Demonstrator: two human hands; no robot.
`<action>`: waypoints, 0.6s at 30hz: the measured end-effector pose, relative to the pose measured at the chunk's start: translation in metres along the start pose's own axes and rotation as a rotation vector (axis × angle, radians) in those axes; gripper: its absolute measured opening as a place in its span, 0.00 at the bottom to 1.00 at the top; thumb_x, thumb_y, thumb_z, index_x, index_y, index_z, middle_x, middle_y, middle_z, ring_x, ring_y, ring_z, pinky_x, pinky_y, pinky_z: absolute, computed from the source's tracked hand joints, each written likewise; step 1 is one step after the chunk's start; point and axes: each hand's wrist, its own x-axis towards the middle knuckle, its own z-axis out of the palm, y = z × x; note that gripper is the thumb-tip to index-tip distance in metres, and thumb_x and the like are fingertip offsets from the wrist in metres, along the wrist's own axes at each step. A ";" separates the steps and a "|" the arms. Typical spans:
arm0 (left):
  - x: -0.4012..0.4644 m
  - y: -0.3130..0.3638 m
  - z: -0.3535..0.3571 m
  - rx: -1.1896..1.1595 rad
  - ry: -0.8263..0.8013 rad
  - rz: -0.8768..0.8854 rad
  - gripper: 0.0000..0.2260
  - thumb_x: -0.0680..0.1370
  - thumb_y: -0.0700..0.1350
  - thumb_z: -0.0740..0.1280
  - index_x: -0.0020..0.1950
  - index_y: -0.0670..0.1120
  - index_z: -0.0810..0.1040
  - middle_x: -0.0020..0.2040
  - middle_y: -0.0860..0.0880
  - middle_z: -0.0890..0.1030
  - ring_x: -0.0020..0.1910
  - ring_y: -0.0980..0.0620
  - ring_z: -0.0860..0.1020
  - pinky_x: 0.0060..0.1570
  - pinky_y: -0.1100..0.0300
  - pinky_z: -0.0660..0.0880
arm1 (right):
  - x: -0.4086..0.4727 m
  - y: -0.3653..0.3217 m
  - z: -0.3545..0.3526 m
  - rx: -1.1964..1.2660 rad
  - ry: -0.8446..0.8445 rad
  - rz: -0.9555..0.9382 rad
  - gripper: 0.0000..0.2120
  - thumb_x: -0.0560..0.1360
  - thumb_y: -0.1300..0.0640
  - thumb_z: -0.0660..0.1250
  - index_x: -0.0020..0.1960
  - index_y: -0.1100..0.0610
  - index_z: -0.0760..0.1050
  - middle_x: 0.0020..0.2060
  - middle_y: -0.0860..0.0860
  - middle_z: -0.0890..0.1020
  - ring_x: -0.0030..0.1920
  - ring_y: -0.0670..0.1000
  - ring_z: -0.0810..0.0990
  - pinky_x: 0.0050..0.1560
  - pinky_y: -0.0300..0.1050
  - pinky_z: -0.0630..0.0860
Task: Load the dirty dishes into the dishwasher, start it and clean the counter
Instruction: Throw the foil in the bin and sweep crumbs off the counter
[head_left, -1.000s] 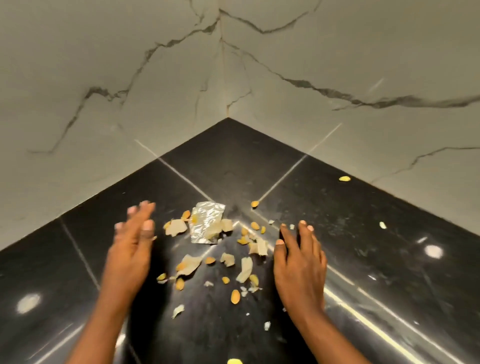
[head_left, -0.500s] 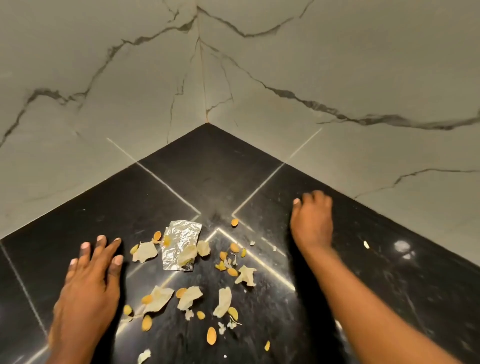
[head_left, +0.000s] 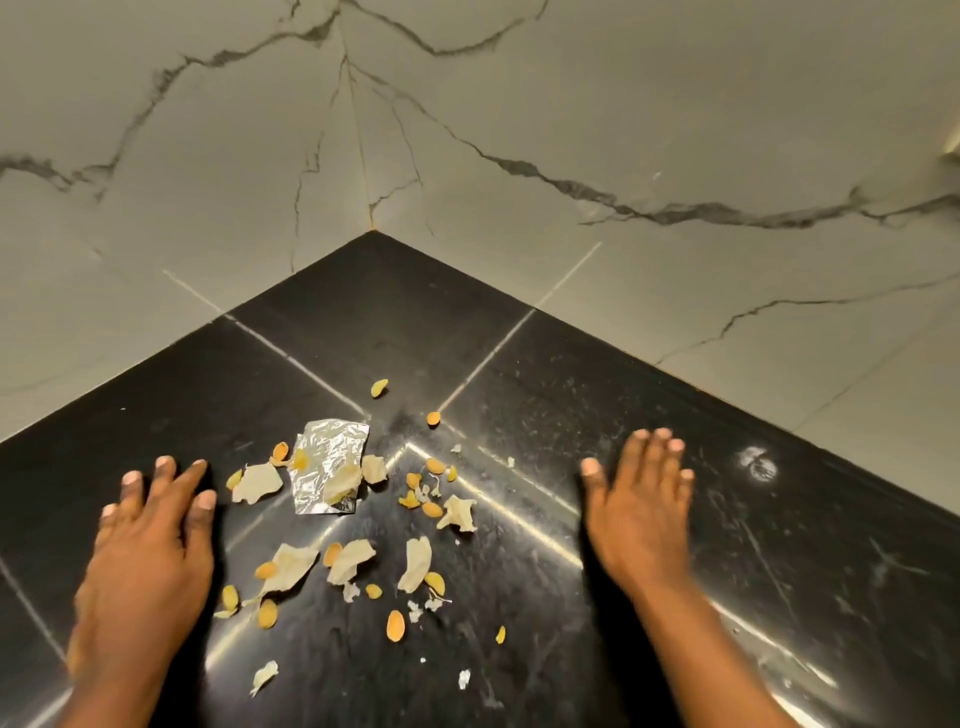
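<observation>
Head view looks down on a black counter (head_left: 649, 395) set into a corner of grey marble walls (head_left: 675, 130). Both hands lie on it, fingers straight and spread, holding nothing: the left hand (head_left: 148, 556) just left of the litter, the right hand (head_left: 636, 514) well to its right. Between them sits a crumpled foil scrap (head_left: 327, 465) with pale peelings (head_left: 415, 564) and orange-yellow seeds (head_left: 396, 624) scattered beside and in front of it. One seed (head_left: 379, 387) lies apart, nearer the corner.
</observation>
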 end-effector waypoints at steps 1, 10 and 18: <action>-0.002 0.003 -0.002 -0.005 0.001 -0.003 0.23 0.81 0.55 0.49 0.74 0.50 0.65 0.76 0.46 0.61 0.76 0.43 0.55 0.74 0.45 0.52 | -0.022 -0.021 0.005 0.040 -0.018 -0.124 0.36 0.77 0.36 0.33 0.78 0.56 0.33 0.76 0.54 0.34 0.75 0.55 0.31 0.75 0.52 0.34; -0.006 0.014 -0.012 -0.062 0.034 0.041 0.25 0.81 0.58 0.50 0.76 0.50 0.61 0.78 0.50 0.53 0.77 0.51 0.46 0.75 0.52 0.45 | 0.053 -0.153 0.020 0.250 -0.114 -0.740 0.26 0.82 0.41 0.49 0.78 0.45 0.54 0.79 0.48 0.46 0.78 0.50 0.43 0.77 0.53 0.47; -0.007 0.005 -0.008 -0.161 0.090 0.085 0.26 0.81 0.61 0.44 0.69 0.50 0.68 0.74 0.51 0.66 0.77 0.49 0.54 0.74 0.44 0.47 | 0.054 -0.169 0.042 0.232 -0.286 -1.078 0.19 0.83 0.46 0.51 0.73 0.43 0.67 0.76 0.43 0.62 0.77 0.44 0.51 0.77 0.46 0.45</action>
